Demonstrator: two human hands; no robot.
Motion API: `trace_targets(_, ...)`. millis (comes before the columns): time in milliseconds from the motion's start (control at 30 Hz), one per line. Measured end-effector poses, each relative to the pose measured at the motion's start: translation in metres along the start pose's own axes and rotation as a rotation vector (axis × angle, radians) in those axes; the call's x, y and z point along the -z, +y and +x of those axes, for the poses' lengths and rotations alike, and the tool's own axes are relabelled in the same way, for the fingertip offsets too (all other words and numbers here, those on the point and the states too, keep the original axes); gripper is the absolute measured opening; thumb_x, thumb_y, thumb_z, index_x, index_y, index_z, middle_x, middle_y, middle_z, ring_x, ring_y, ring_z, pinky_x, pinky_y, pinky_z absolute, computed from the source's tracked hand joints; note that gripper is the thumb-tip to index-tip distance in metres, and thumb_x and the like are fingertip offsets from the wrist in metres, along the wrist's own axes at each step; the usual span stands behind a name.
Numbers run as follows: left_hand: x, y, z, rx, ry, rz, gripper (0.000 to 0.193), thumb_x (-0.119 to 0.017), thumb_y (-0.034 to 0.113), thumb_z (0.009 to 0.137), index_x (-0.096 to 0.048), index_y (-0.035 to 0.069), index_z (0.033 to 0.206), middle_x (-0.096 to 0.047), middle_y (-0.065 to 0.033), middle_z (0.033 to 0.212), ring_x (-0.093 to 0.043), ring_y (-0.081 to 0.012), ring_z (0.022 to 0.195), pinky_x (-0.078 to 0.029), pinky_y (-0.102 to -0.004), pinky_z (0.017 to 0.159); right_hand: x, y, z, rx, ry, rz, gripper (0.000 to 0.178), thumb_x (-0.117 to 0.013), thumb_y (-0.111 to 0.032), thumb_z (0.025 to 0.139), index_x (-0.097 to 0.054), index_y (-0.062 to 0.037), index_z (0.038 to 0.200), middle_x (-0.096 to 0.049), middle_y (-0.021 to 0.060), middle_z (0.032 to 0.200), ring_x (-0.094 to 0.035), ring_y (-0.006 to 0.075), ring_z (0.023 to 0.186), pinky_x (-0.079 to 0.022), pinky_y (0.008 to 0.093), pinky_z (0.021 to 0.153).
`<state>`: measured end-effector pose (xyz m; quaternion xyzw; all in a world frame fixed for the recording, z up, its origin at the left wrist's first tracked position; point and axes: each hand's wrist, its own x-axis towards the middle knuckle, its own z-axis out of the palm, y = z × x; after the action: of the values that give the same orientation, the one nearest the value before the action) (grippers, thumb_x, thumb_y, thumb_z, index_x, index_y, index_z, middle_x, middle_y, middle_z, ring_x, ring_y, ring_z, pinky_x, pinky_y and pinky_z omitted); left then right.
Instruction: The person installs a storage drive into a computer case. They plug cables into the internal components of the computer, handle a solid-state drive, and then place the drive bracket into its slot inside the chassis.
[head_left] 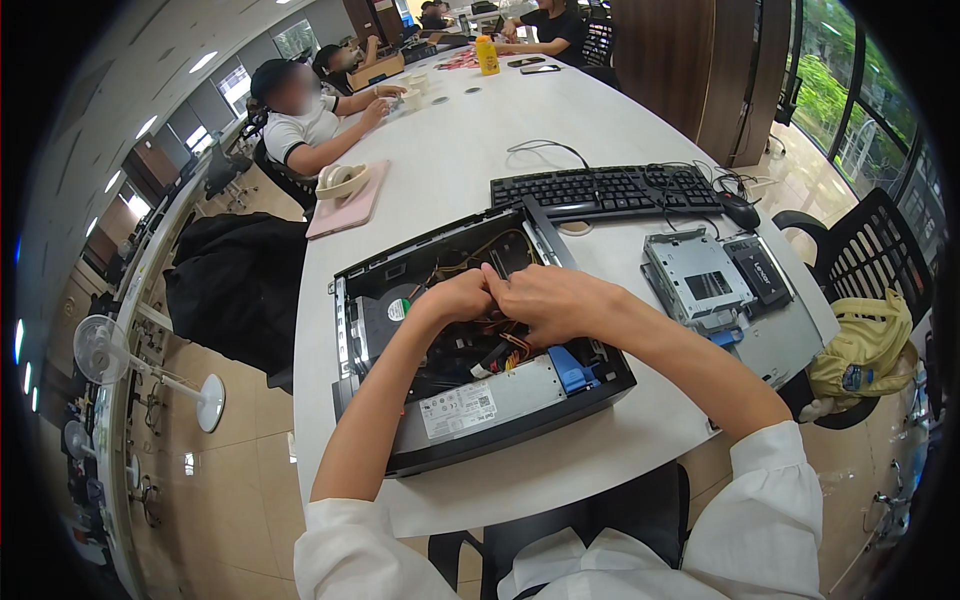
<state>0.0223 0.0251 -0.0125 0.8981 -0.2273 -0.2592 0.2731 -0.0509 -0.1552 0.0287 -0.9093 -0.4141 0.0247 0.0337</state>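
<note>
An opened desktop computer case (500, 437) lies flat on the white table in front of me, its inside facing up. My left hand (458, 298) and my right hand (548, 303) meet over its middle, with fingers bent together and reaching down inside. Whatever they pinch is hidden beneath the fingers. A black fan (372, 322) with a round green and white label sits left of my left hand. Bundled coloured wires (500, 357) run just below my right hand. Nearer to me are the silver power supply (520, 395) and a blue plastic latch (573, 369).
Beyond the case lie a black keyboard (610, 187) and a mouse (740, 211). To the right, a metal drive cage (690, 272) and a black drive (762, 278) rest on a metal panel (765, 345). Headphones (342, 180) lie on a pink flat item (368, 208); a person (310, 125) sits at far left.
</note>
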Motion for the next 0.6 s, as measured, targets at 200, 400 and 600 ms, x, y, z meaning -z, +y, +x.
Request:
trace_targets(200,0.001,0.000,0.000,-0.051,-0.041,-0.063,0.017,-0.060,0.005,0.082,-0.068,-0.006,0.093,-0.069,-0.0088,0.080,-0.060,-0.0158,0.074,-0.048,-0.0306,0.065,-0.012,0.010,0.001,0.056,0.062,-0.041,0.096,-0.081,-0.020,0.072,-0.028,0.0253,0.138,-0.067,0.0266,0.089,-0.068,0.0371,0.081,-0.057,0.0404,0.072)
trace_targets(400,0.003,0.015,-0.008,0.036,-0.003,0.010,0.029,-0.062,0.013,0.085,-0.070,0.000,0.109,-0.072,-0.0159,0.095,-0.066,-0.0223,0.085,-0.050,-0.0341,0.076,-0.001,0.007,-0.003,-0.047,-0.019,0.062,0.093,-0.077,-0.011,0.073,-0.025,0.0189,0.143,-0.067,0.0256,0.095,-0.068,0.0363,0.085,-0.056,0.0407,0.072)
trace_targets(600,0.001,0.004,-0.005,0.012,-0.003,-0.056,0.026,-0.062,0.012,0.084,-0.070,-0.002,0.105,-0.071,-0.0142,0.090,-0.065,-0.0207,0.079,-0.049,-0.0339,0.071,-0.003,0.008,0.001,-0.034,-0.068,0.088,0.082,-0.071,-0.004,0.073,-0.033,0.0193,0.141,-0.063,0.0262,0.104,-0.065,0.0370,0.098,-0.055,0.0401,0.081)
